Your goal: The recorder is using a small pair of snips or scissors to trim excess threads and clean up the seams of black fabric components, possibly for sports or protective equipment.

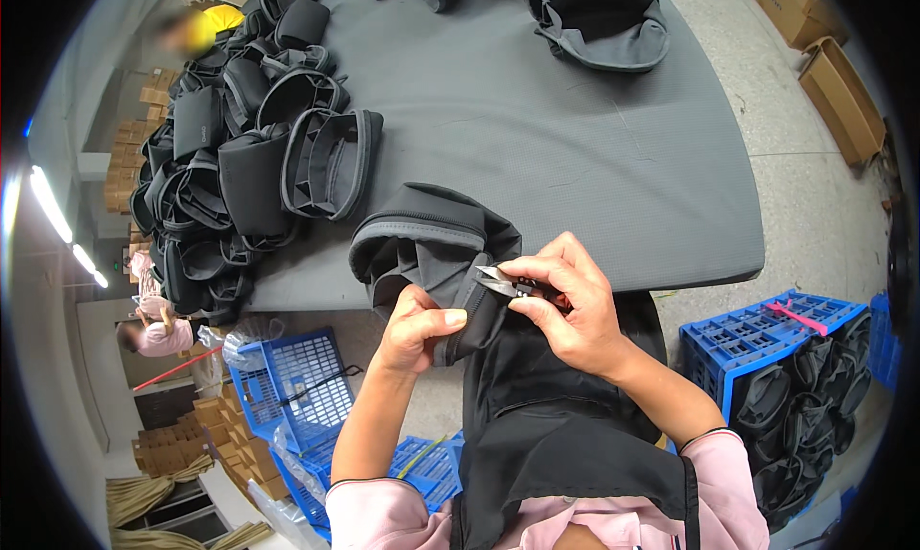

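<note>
My left hand (pixel 414 332) grips the zipped edge of a black pouch (pixel 433 230), thumb on top and fingers beneath. The pouch rests partly on the grey table's near edge, its top gaping and dividers showing inside. In my right hand (pixel 573 306) is a pair of small pliers (pixel 498 280) with silver jaws and dark handles. The jaws touch the zipper edge of the pouch, just right of my left thumb. My right fingers hide most of the handles, and whether the jaws grip anything is too small to tell.
The padded grey table (pixel 537 157) carries a heap of black pouches (pixel 244 181) at left and an open pouch (pixel 613 33) at the far side. Blue crates (pixel 297 387) stand below left; another blue crate (pixel 767 334) holds pouches at right. Two people are at far left.
</note>
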Demonstrator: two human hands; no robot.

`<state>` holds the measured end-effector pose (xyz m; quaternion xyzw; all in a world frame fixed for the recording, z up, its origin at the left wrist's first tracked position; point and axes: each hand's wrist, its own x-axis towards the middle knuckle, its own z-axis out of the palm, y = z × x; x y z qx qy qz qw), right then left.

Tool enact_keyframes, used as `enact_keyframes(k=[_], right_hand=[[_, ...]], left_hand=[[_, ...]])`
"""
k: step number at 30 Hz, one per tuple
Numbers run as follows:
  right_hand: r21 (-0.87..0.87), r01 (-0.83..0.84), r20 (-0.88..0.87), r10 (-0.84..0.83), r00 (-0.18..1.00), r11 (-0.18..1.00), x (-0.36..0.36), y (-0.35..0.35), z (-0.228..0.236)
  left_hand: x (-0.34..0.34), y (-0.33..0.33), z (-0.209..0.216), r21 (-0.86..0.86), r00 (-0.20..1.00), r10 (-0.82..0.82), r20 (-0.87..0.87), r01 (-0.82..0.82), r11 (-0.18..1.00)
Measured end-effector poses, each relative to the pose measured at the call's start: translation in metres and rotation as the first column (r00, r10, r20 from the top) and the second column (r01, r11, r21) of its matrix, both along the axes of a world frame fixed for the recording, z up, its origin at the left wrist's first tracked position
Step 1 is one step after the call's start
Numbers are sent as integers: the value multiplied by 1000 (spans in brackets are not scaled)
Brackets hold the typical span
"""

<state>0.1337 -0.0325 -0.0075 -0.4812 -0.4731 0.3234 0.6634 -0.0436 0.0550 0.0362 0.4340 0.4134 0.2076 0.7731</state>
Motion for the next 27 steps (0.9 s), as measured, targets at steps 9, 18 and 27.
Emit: enact_keyframes(k=[9, 18, 27], right_hand=[[31, 87, 173, -91, 981, 996, 5, -2, 3], [-2, 217, 305, -206, 930, 976, 9, -3, 11], [-260, -41, -445, -82, 892, 965, 44, 41, -1]], left_hand=[[14, -5, 8, 15, 998, -1, 68, 0, 1000], [85, 38, 2, -215, 844, 494, 211, -453, 865], [91, 54, 28, 201, 735, -432, -523, 599, 775]])
